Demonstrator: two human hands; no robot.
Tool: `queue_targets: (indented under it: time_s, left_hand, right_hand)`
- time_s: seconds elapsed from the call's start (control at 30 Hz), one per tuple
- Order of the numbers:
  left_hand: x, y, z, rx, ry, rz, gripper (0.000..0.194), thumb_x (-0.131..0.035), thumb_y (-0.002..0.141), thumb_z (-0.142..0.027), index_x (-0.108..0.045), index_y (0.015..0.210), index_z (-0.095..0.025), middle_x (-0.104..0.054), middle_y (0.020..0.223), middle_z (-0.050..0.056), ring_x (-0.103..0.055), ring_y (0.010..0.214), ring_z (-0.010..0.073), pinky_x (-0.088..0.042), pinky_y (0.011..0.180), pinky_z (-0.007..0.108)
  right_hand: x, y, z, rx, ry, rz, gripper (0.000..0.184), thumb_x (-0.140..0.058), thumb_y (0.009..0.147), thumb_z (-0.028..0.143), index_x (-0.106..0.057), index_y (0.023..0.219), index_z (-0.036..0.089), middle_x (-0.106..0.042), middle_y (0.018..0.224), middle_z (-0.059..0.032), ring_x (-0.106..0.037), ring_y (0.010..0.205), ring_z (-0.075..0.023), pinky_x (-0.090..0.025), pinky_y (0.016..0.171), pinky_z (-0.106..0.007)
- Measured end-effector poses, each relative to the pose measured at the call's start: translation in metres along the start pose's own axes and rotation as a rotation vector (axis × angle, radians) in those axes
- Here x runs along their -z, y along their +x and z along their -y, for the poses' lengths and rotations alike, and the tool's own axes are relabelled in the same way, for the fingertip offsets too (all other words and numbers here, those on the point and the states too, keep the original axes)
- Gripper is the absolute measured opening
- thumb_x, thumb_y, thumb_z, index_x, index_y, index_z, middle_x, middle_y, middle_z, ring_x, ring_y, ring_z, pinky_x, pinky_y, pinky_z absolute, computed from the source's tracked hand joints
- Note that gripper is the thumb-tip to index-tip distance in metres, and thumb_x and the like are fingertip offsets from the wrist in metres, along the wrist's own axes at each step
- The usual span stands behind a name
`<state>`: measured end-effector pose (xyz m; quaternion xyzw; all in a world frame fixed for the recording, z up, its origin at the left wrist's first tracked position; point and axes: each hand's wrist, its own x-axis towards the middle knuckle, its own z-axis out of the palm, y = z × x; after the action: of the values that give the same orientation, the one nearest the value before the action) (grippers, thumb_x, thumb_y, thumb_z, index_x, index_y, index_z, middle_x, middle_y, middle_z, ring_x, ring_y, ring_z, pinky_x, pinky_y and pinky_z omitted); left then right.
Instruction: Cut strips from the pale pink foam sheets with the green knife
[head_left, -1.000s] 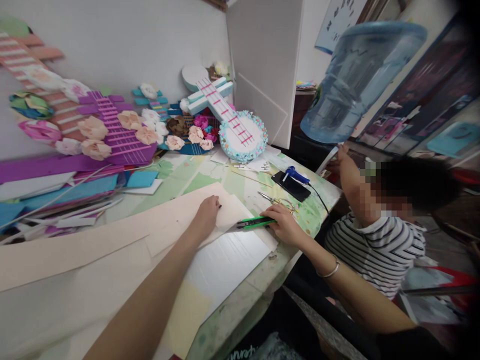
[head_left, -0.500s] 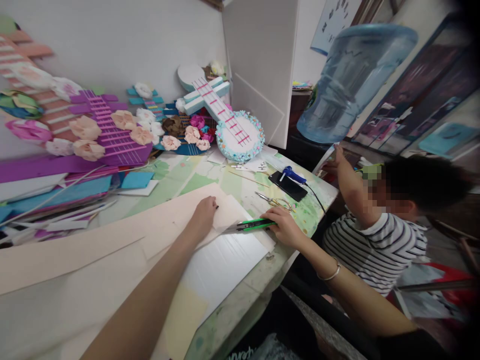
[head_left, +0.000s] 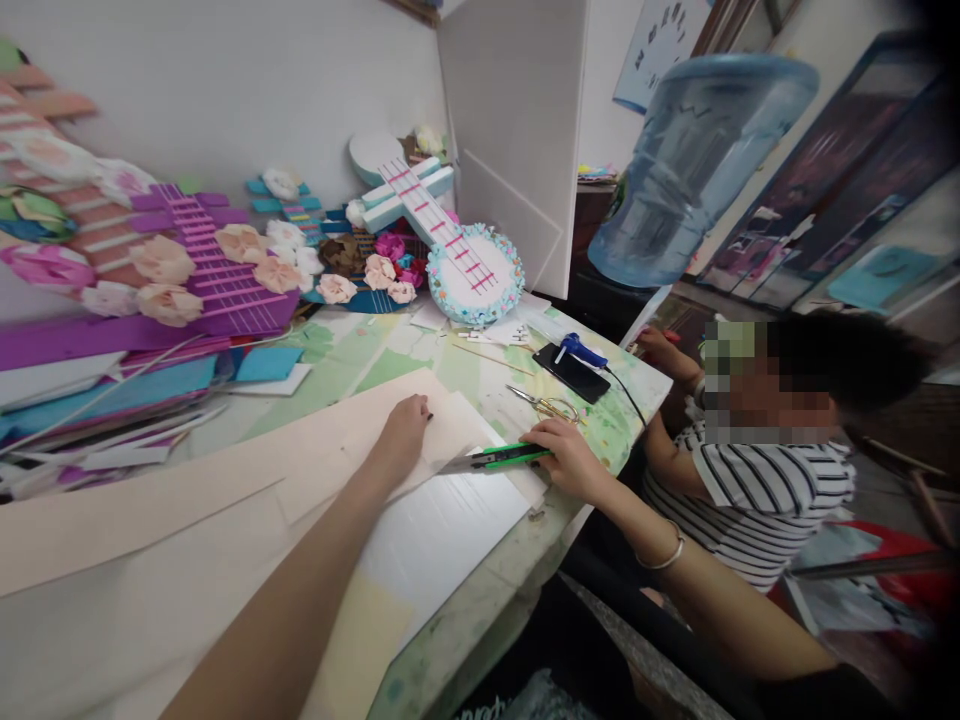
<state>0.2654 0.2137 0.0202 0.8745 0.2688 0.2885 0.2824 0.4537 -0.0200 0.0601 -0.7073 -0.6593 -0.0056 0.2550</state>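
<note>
My left hand (head_left: 401,438) presses down on peach-coloured sheets (head_left: 330,452) with its fingers curled in. What lies under the fingers, if anything, is hidden. My right hand (head_left: 568,458) is closed around the handle of a green and black utility knife (head_left: 501,457). The knife's blade is out and points left, and its tip is at the edge of the peach sheets, close to my left hand. A white board (head_left: 450,540) lies partly under the sheets. Gold-handled scissors (head_left: 551,404) lie on the table just beyond my right hand.
Decorated paper guitars (head_left: 474,275) lean along the wall. A blue glue gun (head_left: 581,350) rests on a black phone (head_left: 574,378), its cord running off the table. A person in a striped shirt (head_left: 757,500) sits at right, near a large water bottle (head_left: 697,160). Coloured scraps (head_left: 112,392) pile up at left.
The utility knife has tilted slightly, and more of its blade shows. My left hand has stayed nearly in place. The seated person's raised arm has come down, and that person's hands are now lower.
</note>
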Motion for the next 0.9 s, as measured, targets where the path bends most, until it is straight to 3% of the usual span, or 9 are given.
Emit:
queue_targets:
  time_s: [0.27, 0.6, 0.9]
  left_hand:
    - [-0.001, 0.001, 0.002, -0.003, -0.009, 0.001, 0.019, -0.054, 0.093, -0.032, -0.060, 0.096, -0.014, -0.062, 0.102, 0.005, -0.059, 0.095, 0.0191, -0.048, 0.087, 0.041]
    - [0.001, -0.001, -0.001, -0.006, -0.024, -0.001, 0.014, -0.049, 0.094, -0.025, -0.058, 0.090, -0.014, -0.061, 0.099, 0.005, -0.058, 0.097, 0.0198, -0.046, 0.090, 0.041]
    - [-0.001, -0.001, 0.003, 0.014, -0.026, 0.003, 0.021, -0.051, 0.095, -0.032, -0.059, 0.101, -0.014, -0.061, 0.103, 0.006, -0.059, 0.095, 0.0191, -0.048, 0.087, 0.041]
  right_hand:
    - [0.002, 0.001, 0.000, -0.027, 0.001, -0.008, 0.042, -0.055, 0.069, -0.001, -0.067, 0.104, 0.019, -0.065, 0.100, -0.0096, -0.055, 0.094, -0.0261, -0.041, 0.083, -0.042]
    - [0.001, 0.006, 0.010, -0.031, 0.019, -0.001, 0.039, -0.055, 0.070, -0.001, -0.068, 0.102, 0.018, -0.065, 0.099, -0.0104, -0.055, 0.094, -0.0258, -0.041, 0.085, -0.043]
    - [0.007, -0.005, 0.001, -0.046, 0.015, -0.005, 0.042, -0.054, 0.068, -0.001, -0.069, 0.102, 0.018, -0.065, 0.099, -0.0094, -0.055, 0.094, -0.0256, -0.042, 0.086, -0.042]
